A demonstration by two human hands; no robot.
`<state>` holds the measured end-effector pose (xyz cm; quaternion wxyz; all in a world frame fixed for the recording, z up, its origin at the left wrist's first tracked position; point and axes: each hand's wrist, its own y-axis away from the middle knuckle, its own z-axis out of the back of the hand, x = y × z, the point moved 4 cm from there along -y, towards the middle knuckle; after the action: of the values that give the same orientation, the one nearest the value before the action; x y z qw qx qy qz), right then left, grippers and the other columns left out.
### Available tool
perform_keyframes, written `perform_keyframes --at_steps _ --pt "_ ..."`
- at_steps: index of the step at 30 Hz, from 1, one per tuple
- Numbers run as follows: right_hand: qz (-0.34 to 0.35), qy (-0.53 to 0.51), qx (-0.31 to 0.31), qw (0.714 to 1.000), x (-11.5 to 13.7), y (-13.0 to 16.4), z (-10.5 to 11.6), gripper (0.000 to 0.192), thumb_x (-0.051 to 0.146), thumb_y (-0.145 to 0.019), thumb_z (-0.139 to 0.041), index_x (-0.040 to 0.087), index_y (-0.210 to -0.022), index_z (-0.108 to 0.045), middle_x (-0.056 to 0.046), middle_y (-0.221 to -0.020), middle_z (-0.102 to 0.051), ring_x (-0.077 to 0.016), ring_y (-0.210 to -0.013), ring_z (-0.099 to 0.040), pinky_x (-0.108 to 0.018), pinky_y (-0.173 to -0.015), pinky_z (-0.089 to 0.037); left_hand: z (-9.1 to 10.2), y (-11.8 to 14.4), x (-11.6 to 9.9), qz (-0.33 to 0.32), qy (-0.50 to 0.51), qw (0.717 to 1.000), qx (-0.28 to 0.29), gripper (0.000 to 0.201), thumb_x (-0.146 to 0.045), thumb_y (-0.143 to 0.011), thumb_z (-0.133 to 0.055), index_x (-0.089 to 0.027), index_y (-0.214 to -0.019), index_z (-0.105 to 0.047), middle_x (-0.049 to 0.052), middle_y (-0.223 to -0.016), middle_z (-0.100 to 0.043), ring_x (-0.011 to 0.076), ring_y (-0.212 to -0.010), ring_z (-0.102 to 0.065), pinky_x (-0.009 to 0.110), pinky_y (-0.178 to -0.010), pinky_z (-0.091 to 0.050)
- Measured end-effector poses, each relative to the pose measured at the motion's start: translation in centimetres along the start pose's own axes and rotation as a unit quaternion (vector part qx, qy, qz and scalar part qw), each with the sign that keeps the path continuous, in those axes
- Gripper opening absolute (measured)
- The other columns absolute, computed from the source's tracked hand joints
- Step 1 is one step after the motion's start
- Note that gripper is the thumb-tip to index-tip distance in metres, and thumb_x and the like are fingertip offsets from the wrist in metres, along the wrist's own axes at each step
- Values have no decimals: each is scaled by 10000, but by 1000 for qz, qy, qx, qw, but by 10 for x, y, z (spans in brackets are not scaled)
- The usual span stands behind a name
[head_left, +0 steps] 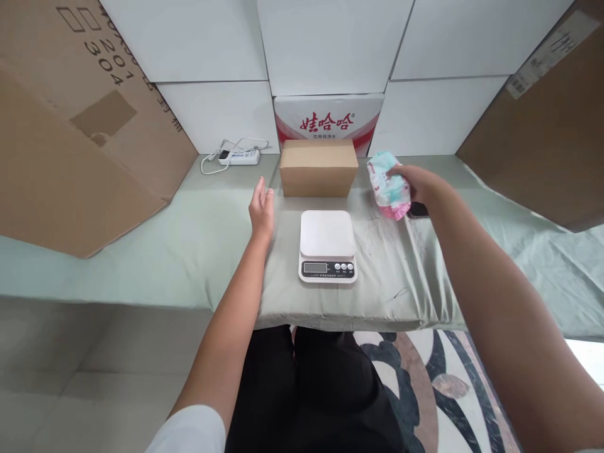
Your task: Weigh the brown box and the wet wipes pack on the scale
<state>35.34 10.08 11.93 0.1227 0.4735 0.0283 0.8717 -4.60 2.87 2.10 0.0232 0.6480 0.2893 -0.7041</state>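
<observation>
My right hand [418, 181] grips a soft packet [387, 185] printed in white, teal and pink, held just above the green cloth to the right of a small brown cardboard box [318, 167]. My left hand [262, 207] hovers flat and empty, fingers apart, left of the box and beside a white digital kitchen scale [327, 245]. The scale's platform is bare. A dark flat object [419, 210] lies partly hidden under my right wrist.
A pale green cloth [189, 239] covers the table. A white power strip with cable [238, 156] lies at the back left. A red-and-white carton [328, 119] stands behind the box. Large brown cartons [70, 126] lean at the left and right [547, 126].
</observation>
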Motion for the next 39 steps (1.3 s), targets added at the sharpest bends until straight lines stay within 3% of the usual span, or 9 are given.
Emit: perform_keyframes --at_steps 3,6,8,11,16,24,29,33,39 --pt "40 -124 105 986 9 29 11 304 292 -840 -708 252 -1142 -720 -80 -1033 -782 -282 -932 -763 -435 -816 -657 0 -1 1 7 -1 1000 -4 814 -767 -943 -620 -245 -1567 -594 127 -1747 -489 310 -1669 -397 428 -1380 -318" --pt "225 -32 136 964 42 68 12 746 298 -730 -855 292 -1443 -635 -64 -1166 -765 -324 -1014 -751 -472 -873 -656 2 -1 1 6 -8 1000 -7 807 -780 -938 -617 -247 -1544 -616 128 -1729 -516 308 -1652 -431 424 -1367 -344" --pt "353 58 173 918 66 97 -2 954 310 -668 -920 302 -1550 -557 -59 -1259 -741 -362 -1111 -728 -508 -963 -640 3 0 0 0 -18 1000 -9 821 -797 -932 -608 -241 -1537 -620 133 -1720 -527 306 -1646 -443 425 -1367 -341" --pt "457 144 251 841 85 129 -35 952 338 -712 -883 276 -1590 -520 -94 -1434 -688 -398 -1246 -678 -558 -1068 -591 7 1 -1 -7 -30 999 -11 843 -813 -931 -591 -224 -1533 -616 145 -1714 -532 302 -1645 -445 428 -1375 -323" --pt "497 215 277 794 79 146 -78 983 325 -782 -793 259 -1680 -398 -156 -1527 -609 -396 -1297 -641 -548 -1066 -558 8 1 -2 4 -32 999 -19 819 -783 -953 -580 -212 -1541 -603 148 -1718 -527 289 -1643 -448 405 -1364 -344" --pt "514 309 299 743 64 144 -103 976 361 -870 -753 321 -1737 -306 -101 -1204 -627 -220 -803 -623 -353 -758 -528 1 3 -6 1 1 1000 1 751 -727 -964 -625 -264 -1555 -604 106 -1743 -501 278 -1665 -408 401 -1380 -309" --pt "506 305 295 751 61 135 -110 1006 377 -868 -759 344 -1746 -270 -100 -1237 -620 -226 -814 -622 -361 -766 -539 2 2 -3 -3 -1 1000 7 772 -751 -956 -622 -275 -1564 -598 100 -1750 -492 285 -1671 -396 397 -1378 -309" --pt "479 290 295 774 64 136 -106 1059 426 -843 -804 358 -1752 -265 -121 -1319 -645 -339 -1044 -678 -496 -945 -565 2 2 -4 -1 0 1000 20 776 -755 -953 -625 -284 -1569 -595 88 -1756 -485 292 -1677 -382 413 -1379 -312" --pt "420 62 142 894 51 139 -54 859 595 -846 -812 348 -1611 -511 -99 -1544 -625 -377 -1415 -595 -555 -1179 -496 5 3 -6 13 5 1000 3 791 -770 -961 -598 -251 -1558 -601 106 -1755 -484 296 -1678 -381 410 -1386 -299"
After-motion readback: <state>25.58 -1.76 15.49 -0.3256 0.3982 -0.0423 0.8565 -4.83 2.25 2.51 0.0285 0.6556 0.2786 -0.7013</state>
